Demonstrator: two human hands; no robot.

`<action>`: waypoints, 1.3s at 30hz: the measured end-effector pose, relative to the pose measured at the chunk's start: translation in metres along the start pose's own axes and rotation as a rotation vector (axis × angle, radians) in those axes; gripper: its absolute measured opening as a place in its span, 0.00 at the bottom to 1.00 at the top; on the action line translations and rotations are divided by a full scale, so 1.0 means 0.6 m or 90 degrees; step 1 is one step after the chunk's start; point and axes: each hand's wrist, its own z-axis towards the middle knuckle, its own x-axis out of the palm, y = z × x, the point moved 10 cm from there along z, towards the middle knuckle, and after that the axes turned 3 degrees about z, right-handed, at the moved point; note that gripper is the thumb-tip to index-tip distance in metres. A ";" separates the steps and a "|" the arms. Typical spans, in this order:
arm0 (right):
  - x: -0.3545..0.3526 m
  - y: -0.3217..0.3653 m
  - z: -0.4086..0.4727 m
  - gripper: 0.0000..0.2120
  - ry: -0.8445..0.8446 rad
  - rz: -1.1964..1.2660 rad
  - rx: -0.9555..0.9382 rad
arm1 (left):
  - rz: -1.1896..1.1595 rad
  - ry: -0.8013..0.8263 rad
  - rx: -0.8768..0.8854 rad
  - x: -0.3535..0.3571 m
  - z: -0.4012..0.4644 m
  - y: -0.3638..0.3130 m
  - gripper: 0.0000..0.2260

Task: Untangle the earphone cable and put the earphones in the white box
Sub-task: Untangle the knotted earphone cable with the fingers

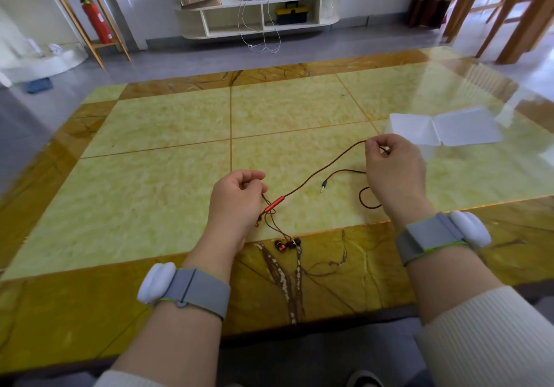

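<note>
two hands, one earphone cable, one white box on a yellow marble-patterned table (168, 135); each wrist carries one grey band with a white pod, the left wristband (186, 289) and the right wristband (440, 235); the left hand (236, 199) is curled, its fingertips pinched together on the thin strands of the earphone cable (323, 166) just above a slim red inline remote (275, 204); below that hand the thin strands hang in a loose tangle down to the two earbuds (286, 244), dark with coppery red backs, which lie touching each other on the brown border of the table near its front edge; from the remote the brown cable rises slantwise to the right, held off the table; one metal jack plug (323, 185) lies on the table between the hands, its lead curving toward the right hand; the right hand (395, 171) is closed, thumb and forefinger nipped on the cable at its highest point, with one loop drooping below the wrist; just behind that hand sits the white box (412, 129), translucent plastic, its hinged lid (467, 130) lying open flat to the right.
</note>
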 end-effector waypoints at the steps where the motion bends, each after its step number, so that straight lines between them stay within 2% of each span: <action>1: 0.000 -0.002 0.000 0.10 0.003 -0.021 0.004 | -0.008 -0.009 -0.004 -0.003 0.001 0.001 0.10; 5: 0.010 -0.019 -0.005 0.11 0.037 -0.093 0.039 | -0.063 -0.054 -0.028 -0.016 0.004 0.002 0.09; 7: 0.012 -0.022 -0.007 0.10 0.048 -0.100 0.049 | -0.028 -0.071 -0.035 -0.022 0.004 0.004 0.10; 10: 0.016 -0.014 -0.009 0.11 0.060 -0.086 0.040 | 0.129 -0.084 -0.024 -0.032 0.003 0.006 0.08; 12: 0.019 -0.010 -0.009 0.11 0.067 -0.077 0.033 | 0.305 -0.107 -0.005 -0.041 0.004 0.001 0.06; 14: 0.019 -0.009 -0.008 0.10 0.070 -0.091 0.030 | 0.456 -0.146 0.037 -0.046 0.002 -0.016 0.08; 15: 0.018 -0.009 -0.008 0.10 0.072 -0.103 0.030 | 0.492 -0.144 0.066 -0.041 0.000 -0.025 0.10; 19: 0.023 -0.013 -0.012 0.10 0.090 -0.151 0.029 | 0.591 -0.021 0.123 0.007 -0.004 -0.022 0.17; 22: 0.029 -0.016 -0.014 0.10 0.100 -0.192 0.026 | 0.629 0.006 0.148 0.020 -0.004 -0.014 0.15; 26: 0.040 -0.004 -0.024 0.15 0.129 -0.294 -0.002 | 0.634 0.020 0.172 0.030 -0.006 -0.011 0.08; 28: 0.057 0.040 -0.039 0.17 0.164 -0.234 -0.114 | 0.607 0.009 0.191 0.030 -0.007 -0.017 0.07; 30: 0.089 0.091 -0.073 0.17 0.276 -0.113 -0.239 | 0.535 -0.008 0.244 0.032 -0.011 -0.037 0.07; 33: 0.136 0.119 -0.127 0.16 0.460 -0.058 -0.292 | 0.367 0.003 0.340 0.033 -0.027 -0.071 0.04; 35: 0.141 0.122 -0.132 0.13 0.477 -0.034 -0.286 | 0.261 0.048 0.339 0.034 -0.034 -0.072 0.01; 39: 0.125 0.116 -0.111 0.09 0.426 -0.023 -0.254 | 0.136 0.113 0.248 0.040 -0.034 -0.054 0.05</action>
